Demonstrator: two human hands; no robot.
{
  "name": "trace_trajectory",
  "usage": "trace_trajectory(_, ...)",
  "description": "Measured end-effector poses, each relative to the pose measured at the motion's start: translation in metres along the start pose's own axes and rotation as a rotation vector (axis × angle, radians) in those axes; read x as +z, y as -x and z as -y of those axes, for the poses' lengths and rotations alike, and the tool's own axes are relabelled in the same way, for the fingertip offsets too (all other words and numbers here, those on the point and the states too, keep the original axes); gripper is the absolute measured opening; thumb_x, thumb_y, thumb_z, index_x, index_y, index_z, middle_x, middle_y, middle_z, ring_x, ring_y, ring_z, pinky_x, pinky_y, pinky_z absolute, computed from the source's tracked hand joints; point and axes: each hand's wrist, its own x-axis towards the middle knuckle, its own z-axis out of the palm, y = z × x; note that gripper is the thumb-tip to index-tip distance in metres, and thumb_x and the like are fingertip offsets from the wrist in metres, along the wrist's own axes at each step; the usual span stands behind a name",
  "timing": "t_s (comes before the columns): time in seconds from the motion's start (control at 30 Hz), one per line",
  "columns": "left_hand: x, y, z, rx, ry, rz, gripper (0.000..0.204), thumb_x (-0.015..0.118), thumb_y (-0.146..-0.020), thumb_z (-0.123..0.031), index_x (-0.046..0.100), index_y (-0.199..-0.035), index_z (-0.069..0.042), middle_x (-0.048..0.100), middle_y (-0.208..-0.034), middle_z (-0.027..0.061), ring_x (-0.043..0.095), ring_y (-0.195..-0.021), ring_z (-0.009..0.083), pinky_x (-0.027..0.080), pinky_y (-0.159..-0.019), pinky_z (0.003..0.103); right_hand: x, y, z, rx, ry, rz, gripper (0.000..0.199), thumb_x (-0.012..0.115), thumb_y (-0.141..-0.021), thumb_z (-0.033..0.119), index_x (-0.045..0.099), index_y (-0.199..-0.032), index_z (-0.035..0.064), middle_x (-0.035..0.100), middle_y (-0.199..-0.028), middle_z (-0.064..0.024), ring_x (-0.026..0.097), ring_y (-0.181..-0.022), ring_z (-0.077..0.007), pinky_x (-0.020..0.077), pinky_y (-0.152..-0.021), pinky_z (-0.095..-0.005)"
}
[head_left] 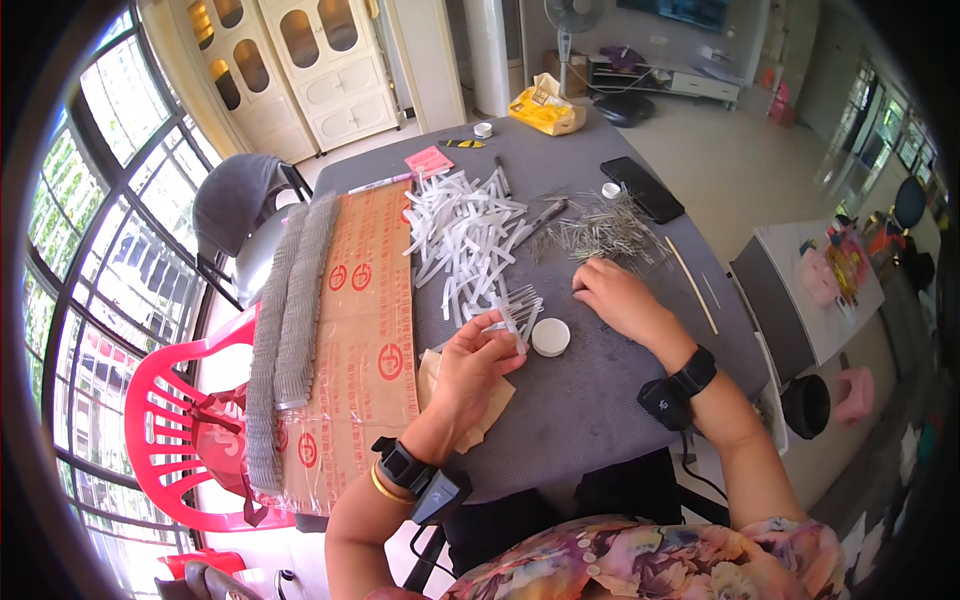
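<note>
From the head view, the left hand (478, 355) is closed around a small bundle of translucent white plastic strips (512, 318) just beside a round white lid (550, 337) on the grey table (590, 400), while the right hand (612, 295) rests with fingertips pinched on thin grey metal pins (605, 232).

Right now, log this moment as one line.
left hand: holds white plastic strips | right hand: touches metal pins | white cap: between hands

On the counter (600, 400), the cardboard sheet (365, 330) lies at the left, the pile of plastic strips (465, 240) right of it, the metal pins (605, 232) further right, and the round lid (550, 337) between the hands.
</note>
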Motion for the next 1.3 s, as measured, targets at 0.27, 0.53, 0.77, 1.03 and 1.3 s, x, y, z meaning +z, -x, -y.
trace_trajectory(0.27, -0.003, 0.001, 0.0, 0.011, 0.013, -0.008, 0.03, 0.055, -0.081, 0.002, 0.047, -0.109, -0.004, 0.059, -0.085, 0.0073, 0.06, -0.079, 0.0162, 0.052, -0.071, 0.023, 0.002, -0.003, 0.002, 0.163, -0.332, -0.142, 0.01, 0.056, -0.081, 0.009, 0.05, -0.085, 0.0017, 0.057, -0.077, -0.008, 0.057, -0.068, -0.0166, 0.0473, -0.06, -0.027)
trace_trajectory(0.53, -0.003, 0.001, -0.001, -0.005, 0.002, 0.002, 0.029, 0.057, -0.08, 0.001, 0.05, -0.107, -0.003, 0.06, -0.086, 0.0082, 0.061, -0.079, 0.0164, 0.052, -0.072, 0.023, -0.002, 0.001, 0.01, 0.22, -0.543, -0.066, 0.009, 0.059, -0.081, 0.009, 0.062, -0.082, -0.0001, 0.061, -0.069, -0.0034, 0.054, -0.058, -0.0062, 0.046, -0.054, -0.0195)
trace_trajectory(0.77, -0.004, 0.0, 0.0, -0.028, 0.005, 0.021, 0.022, 0.057, -0.08, 0.001, 0.054, -0.101, -0.003, 0.062, -0.086, 0.0104, 0.062, -0.078, 0.0183, 0.053, -0.07, 0.023, -0.005, 0.007, 0.043, 0.178, -0.627, -0.158, 0.01, 0.066, -0.074, 0.009, 0.062, -0.079, 0.0011, 0.062, -0.067, -0.0055, 0.056, -0.056, -0.0095, 0.044, -0.052, -0.023)
trace_trajectory(1.03, -0.003, 0.0, 0.0, -0.037, 0.028, 0.049, 0.022, 0.057, -0.08, 0.001, 0.053, -0.102, -0.002, 0.062, -0.086, 0.0114, 0.063, -0.077, 0.019, 0.053, -0.07, 0.024, 0.002, 0.005, 0.038, -0.235, -0.285, -0.221, 0.01, 0.067, -0.072, 0.009, 0.06, -0.073, 0.0025, 0.061, -0.069, -0.0042, 0.055, -0.059, -0.01, 0.0422, -0.054, -0.024)
trace_trajectory(1.3, 0.0, 0.003, -0.001, -0.045, 0.017, 0.026, 0.023, 0.057, -0.08, 0.001, 0.053, -0.103, -0.003, 0.063, -0.086, 0.0116, 0.063, -0.077, 0.0189, 0.054, -0.068, 0.025, 0.001, 0.013, 0.042, 0.215, -1.037, -0.079, 0.009, 0.064, -0.078, 0.007, 0.058, -0.078, 0.0, 0.063, -0.074, -0.0033, 0.057, -0.067, -0.0056, 0.0463, -0.058, -0.019)
